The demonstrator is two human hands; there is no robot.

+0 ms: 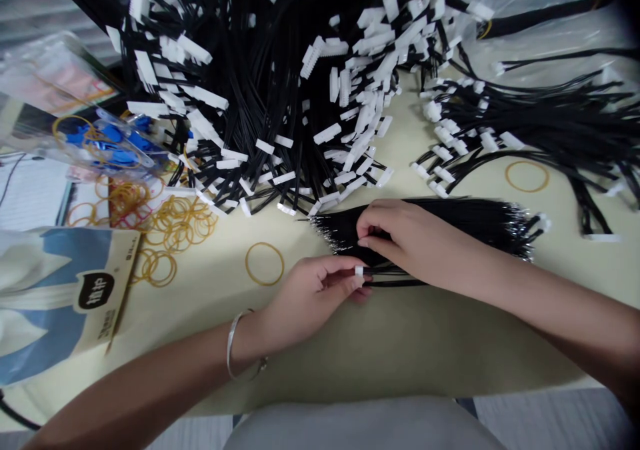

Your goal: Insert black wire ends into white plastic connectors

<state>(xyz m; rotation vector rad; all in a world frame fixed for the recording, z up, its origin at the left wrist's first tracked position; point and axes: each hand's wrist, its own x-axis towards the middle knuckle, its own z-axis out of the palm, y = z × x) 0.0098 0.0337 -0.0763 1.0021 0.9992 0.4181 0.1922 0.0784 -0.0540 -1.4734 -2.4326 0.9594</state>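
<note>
My left hand (pixel 313 297) pinches a small white connector (pixel 359 271) at the end of thin black wires that run off to the right. My right hand (pixel 405 240) is closed over a flat bundle of black wires (pixel 450 220) lying on the pale yellow table (pixel 400 343); its fingertips press on the bundle near its silvery stripped ends (pixel 325 231). A silver bangle (pixel 233 347) sits on my left wrist.
A big heap of black wire harnesses with white connectors (pixel 280 83) fills the back. A smaller pile (pixel 525 130) lies at the right. Yellow rubber bands (pixel 175 227), one loose band (pixel 264 263), another (pixel 527 176), a plastic bag of blue parts (pixel 107 140) and a printed bag (pixel 60 290) lie left.
</note>
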